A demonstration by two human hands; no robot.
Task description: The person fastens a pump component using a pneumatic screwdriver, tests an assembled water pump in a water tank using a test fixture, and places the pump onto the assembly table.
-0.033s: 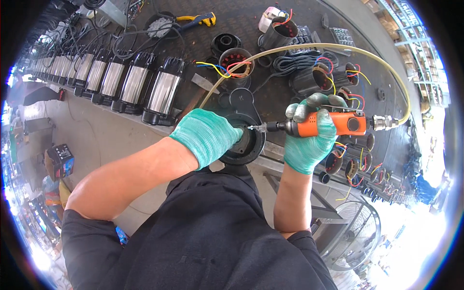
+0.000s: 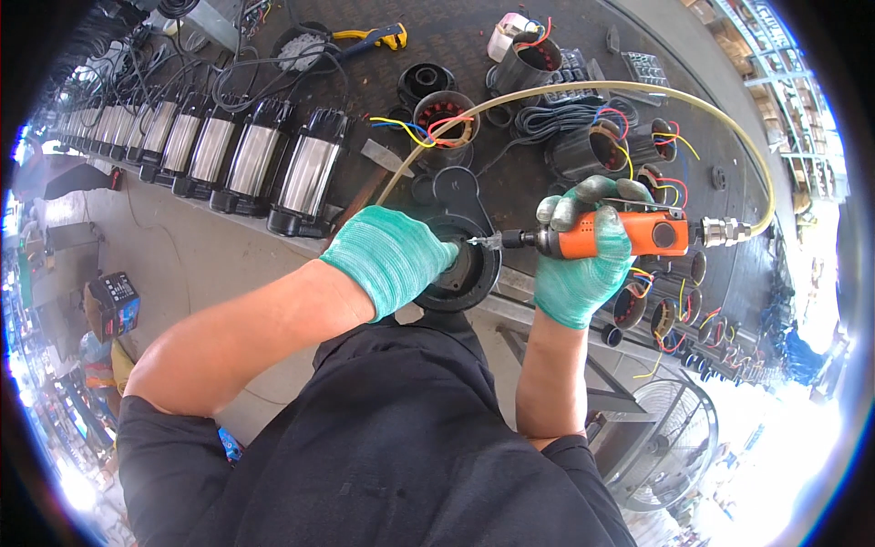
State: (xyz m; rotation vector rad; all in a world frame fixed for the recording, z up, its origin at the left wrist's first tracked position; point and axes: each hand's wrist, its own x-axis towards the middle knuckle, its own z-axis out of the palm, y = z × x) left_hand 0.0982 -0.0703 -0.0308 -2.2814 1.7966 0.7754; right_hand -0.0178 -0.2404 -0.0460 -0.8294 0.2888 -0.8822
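Note:
My right hand [image 2: 583,273], in a green glove with greyed fingertips, is wrapped round an orange air screwdriver [image 2: 643,232]. The tool lies level, its bit pointing left over a round black pump housing [image 2: 489,272]. At the left of that housing is my left hand [image 2: 387,260], gloved too, with its fingers curled in and a fingertip close to the bit's tip. What those fingers hold, if anything, is hidden. A pale yellow air hose [image 2: 674,89] runs from the screwdriver's right end and arcs over the bench to the hammer.
Steel-bodied pumps [image 2: 305,173] stand in a row along the bench's left side. Black motor shells [image 2: 583,153] with coloured wires crowd the right. A hammer [image 2: 387,155], coiled black cable [image 2: 570,121] and yellow-handled pliers [image 2: 387,36] lie behind. A fan [image 2: 665,442] stands below right.
The screwdriver and my right hand have shifted very slightly left. My left hand and the housing look the same.

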